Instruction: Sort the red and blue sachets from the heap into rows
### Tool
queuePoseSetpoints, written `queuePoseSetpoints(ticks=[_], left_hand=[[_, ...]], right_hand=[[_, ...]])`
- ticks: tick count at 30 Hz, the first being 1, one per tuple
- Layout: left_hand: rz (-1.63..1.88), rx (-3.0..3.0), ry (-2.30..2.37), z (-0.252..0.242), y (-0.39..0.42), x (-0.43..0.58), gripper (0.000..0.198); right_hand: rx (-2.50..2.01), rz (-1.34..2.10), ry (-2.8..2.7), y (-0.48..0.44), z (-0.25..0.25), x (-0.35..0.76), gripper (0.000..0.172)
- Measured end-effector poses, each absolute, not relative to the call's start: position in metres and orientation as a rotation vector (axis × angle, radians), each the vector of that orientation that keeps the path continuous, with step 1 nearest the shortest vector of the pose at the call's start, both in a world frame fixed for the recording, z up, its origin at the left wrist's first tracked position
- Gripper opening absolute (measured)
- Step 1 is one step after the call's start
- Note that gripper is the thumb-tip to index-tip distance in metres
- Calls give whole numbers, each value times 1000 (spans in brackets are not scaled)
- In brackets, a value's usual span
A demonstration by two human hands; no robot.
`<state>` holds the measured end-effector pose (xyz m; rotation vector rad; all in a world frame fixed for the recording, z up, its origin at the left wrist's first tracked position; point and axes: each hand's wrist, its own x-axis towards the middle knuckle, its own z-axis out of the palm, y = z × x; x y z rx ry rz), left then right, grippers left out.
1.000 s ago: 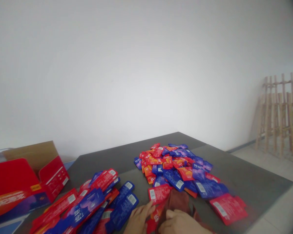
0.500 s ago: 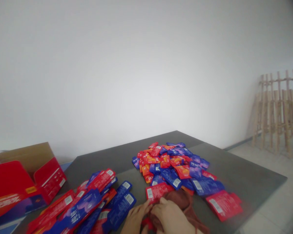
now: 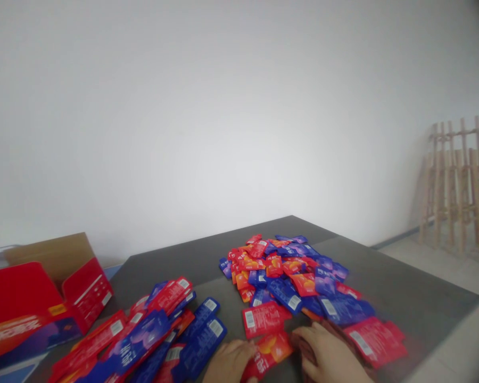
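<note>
My left hand [image 3: 230, 363] is at the bottom middle, its fingers closed on the left edge of a red and orange packet [image 3: 272, 348] lying face up. Just to the right, my right hand [image 3: 327, 352] is curled over a reddish-brown cloth [image 3: 335, 329], which is partly hidden under it. Directly beyond the packet lies a red packet [image 3: 265, 319] with its barcode side up. A loose heap of red, orange and blue packets [image 3: 281, 266] spreads across the table behind both hands.
Overlapping red and blue packets [image 3: 143, 335] are piled to the left of my hands. An open red and blue carton [image 3: 35, 314] stands at far left. The dark table [image 3: 415, 282] runs back towards a white wall; wooden racks [image 3: 459, 186] lean at the right.
My right hand has moved right with the brown cloth, away from my left hand. The red and orange packet, mostly covered before, now shows between the hands.
</note>
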<state>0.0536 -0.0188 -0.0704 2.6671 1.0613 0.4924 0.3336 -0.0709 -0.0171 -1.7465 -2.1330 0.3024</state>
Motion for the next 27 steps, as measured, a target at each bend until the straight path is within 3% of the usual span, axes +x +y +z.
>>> queuePoseSetpoints(ticks=[4, 7, 12, 18, 27], left_hand=[[672, 2620, 1180, -65, -27, 63, 29], [764, 2482, 1203, -64, -28, 63, 27], [934, 2493, 1242, -72, -23, 51, 45], [545, 2623, 1244, -61, -27, 55, 45], [521, 2624, 1234, -79, -17, 46, 60]], right_hand=[[-1629, 295, -2046, -73, -8, 339, 44], [-1495, 292, -2047, -74, -3, 323, 46], [-1485, 330, -2214, -67, -13, 294, 35], [-1648, 244, -2378, -57, -6, 265, 23], [-1227, 246, -2701, -46, -25, 263, 12]])
